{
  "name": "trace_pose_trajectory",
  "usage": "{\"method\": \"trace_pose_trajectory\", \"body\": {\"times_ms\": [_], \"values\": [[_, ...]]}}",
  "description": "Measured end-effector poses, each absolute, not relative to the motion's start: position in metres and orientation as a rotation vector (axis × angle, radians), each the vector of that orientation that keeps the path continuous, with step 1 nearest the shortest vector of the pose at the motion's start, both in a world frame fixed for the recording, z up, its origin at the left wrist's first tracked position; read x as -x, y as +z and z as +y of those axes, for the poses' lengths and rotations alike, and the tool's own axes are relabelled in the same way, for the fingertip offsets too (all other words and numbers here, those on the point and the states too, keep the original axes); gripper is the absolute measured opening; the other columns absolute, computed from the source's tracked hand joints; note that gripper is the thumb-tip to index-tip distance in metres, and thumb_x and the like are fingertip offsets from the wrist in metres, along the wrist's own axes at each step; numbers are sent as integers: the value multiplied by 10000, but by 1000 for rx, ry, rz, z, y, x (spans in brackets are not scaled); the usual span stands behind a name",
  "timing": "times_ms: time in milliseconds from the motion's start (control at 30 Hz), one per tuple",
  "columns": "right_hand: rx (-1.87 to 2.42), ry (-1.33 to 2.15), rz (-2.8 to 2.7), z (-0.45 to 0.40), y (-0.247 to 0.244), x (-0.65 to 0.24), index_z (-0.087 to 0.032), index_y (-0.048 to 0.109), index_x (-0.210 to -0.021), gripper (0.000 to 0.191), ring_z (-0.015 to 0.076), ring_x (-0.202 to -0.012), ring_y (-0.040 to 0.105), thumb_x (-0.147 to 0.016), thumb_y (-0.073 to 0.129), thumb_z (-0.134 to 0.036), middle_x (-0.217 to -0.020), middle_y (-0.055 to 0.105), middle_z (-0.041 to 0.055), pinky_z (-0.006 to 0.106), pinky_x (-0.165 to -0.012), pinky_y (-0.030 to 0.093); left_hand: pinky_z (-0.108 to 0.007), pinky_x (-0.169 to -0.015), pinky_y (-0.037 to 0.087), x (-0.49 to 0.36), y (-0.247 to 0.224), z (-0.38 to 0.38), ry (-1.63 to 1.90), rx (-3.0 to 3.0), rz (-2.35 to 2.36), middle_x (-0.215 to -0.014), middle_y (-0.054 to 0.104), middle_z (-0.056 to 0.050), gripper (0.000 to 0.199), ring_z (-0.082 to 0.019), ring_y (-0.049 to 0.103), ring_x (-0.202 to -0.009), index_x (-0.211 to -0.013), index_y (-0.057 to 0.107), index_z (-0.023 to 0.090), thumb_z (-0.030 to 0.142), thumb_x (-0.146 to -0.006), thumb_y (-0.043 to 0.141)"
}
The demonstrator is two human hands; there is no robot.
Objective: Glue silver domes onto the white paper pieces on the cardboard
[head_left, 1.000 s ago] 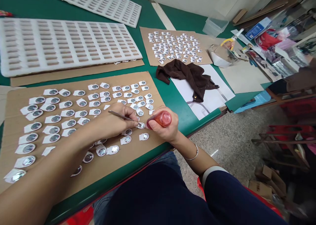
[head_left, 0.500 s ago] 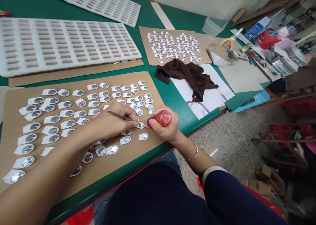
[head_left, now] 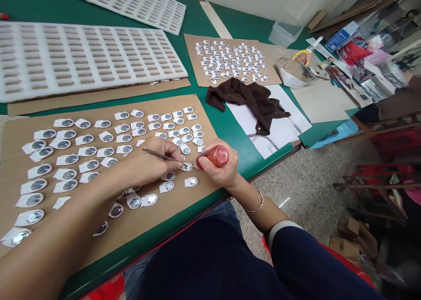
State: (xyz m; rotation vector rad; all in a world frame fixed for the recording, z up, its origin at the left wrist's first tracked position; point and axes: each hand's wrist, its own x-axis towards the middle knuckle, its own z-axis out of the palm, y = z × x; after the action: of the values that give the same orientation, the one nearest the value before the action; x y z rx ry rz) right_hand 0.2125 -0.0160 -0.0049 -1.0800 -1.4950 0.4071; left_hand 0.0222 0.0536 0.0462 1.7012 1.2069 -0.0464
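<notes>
Several small round silver pieces with white tabs lie in rows on a brown cardboard sheet [head_left: 171,221]. My left hand [head_left: 154,157] rests over the sheet with its fingers pinched on metal tweezers [head_left: 154,152], whose tip is at one round piece [head_left: 187,167]. Wrapped round a red squeeze bottle [head_left: 217,155], my right hand [head_left: 223,170] is just right of that piece. The bottle's nozzle points left toward the piece, close to the tweezers' tip. Whether nozzle and piece touch cannot be made out.
White slotted trays [head_left: 88,56] lie at the back left. Farther back, another cardboard sheet [head_left: 197,74] bears several similar pieces. A dark brown cloth [head_left: 246,98] lies partly on white paper [head_left: 237,111]. Beyond it are a cut plastic container [head_left: 294,78] and a clear box [head_left: 285,31].
The view has shifted very slightly. Both hands keep nearly the same pose, with the tweezers and the red bottle still held at the same piece.
</notes>
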Motion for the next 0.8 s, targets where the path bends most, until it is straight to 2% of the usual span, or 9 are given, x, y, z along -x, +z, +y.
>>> {"method": "trace_pose_trajectory", "body": {"times_ms": [300,600,733,800], "values": [[1052,403,-1482,-16,-7,-213,-192,586,-847,196,159,-694,605,-768,723,-308,-745,629,27,331,-662,528,-291,-582,415,-21,43,55,-35,-1718,1197,-652,669,-39,227,-177,583,-631,-713,678,190,413,-674,662],[1087,387,-1493,-16,-4,-212,-201,580,-808,207,150,-668,605,-775,714,-355,-724,621,13,318,-657,533,-275,-563,407,-23,45,52,-1,-1685,1226,-619,658,-23,207,-163,563,-597,-705,685,192,392,-653,668],[1151,528,-1337,-16,-4,-214,-200,589,-787,251,148,-660,612,-753,724,-409,-737,622,10,319,-655,530,-268,-561,426,-22,43,52,28,-1675,1196,-633,667,-31,204,-162,576,-602,-701,690,187,387,-659,673],[1202,652,-1138,-13,0,-219,-207,567,-793,290,138,-622,612,-779,677,-476,-726,610,-2,303,-606,524,-262,-555,431,-20,45,53,34,-1681,1159,-651,675,-35,201,-161,587,-610,-706,697,186,382,-671,671]]}}
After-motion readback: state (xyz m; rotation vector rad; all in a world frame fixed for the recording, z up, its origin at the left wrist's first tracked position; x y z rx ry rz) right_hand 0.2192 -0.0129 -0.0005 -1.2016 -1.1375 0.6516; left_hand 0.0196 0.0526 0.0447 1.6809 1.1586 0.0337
